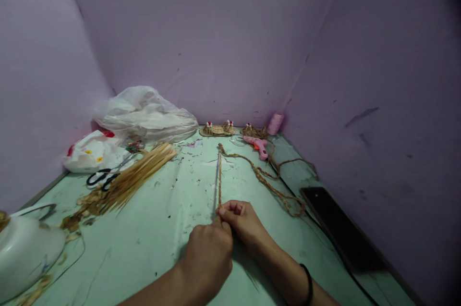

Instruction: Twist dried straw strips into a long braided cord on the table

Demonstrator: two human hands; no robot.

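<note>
The braided fibre cord [220, 176] runs straight ahead of the right hand [247, 225], which pinches it; the left hand [210, 252] curls close, its grip hidden. Steady tension should keep the strands even, with the slack cord [258, 172] beyond, toward the pink glue gun [257, 145], kept untangled.

A plain, thin black band [307, 283] circled the right forearm [275, 255], sitting well back from the wrist. Both right hand [245, 223] and left hand [209, 255] were bare, as was the left forearm [158, 287]; the nails were too small to make out.
</note>
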